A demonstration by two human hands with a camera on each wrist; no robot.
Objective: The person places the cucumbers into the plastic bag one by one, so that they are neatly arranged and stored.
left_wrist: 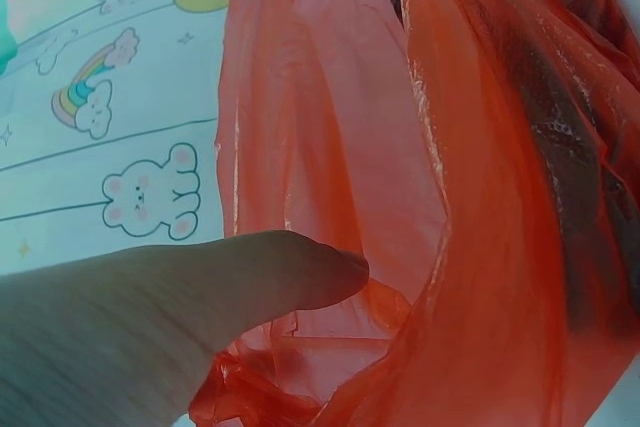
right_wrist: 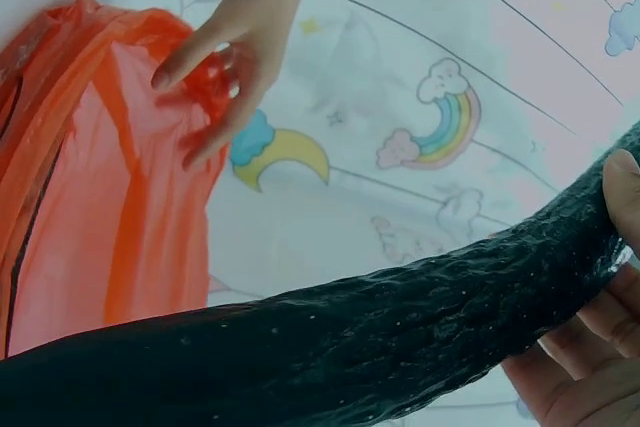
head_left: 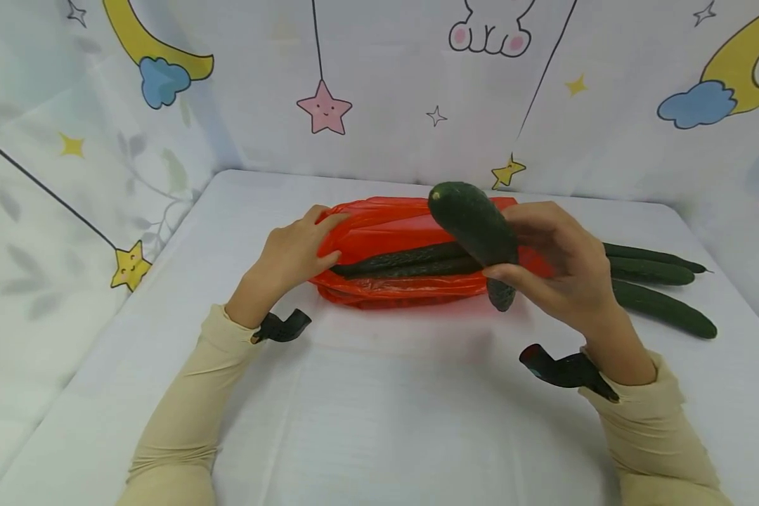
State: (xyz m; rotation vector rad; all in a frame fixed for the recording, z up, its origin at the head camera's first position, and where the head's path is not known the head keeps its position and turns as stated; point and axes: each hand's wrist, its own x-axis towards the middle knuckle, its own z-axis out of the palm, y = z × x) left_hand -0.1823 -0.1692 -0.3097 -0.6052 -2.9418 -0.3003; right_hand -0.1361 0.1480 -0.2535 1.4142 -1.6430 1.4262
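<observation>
My right hand (head_left: 559,263) grips a dark green cucumber (head_left: 471,218), thumb on the near side and fingers behind. Held tilted in the air, the cucumber crosses in front of the red plastic bag's right end. That bag (head_left: 379,295) lies with its mouth facing up, and two bumpy cucumbers (head_left: 411,261) show inside. At the bag's left end, my left hand (head_left: 294,249) touches the rim with thumb and index finger spread apart. In the left wrist view a straight digit (left_wrist: 270,272) reaches over the bag's opening. Its other fingers are partly hidden.
Three more cucumbers (head_left: 664,306) lie on the white table to the right of the bag, partly behind my right wrist. A cloth backdrop (head_left: 392,154) with printed stars and moons rises behind the table. Black wrist cameras (head_left: 563,369) stick out from both sleeves.
</observation>
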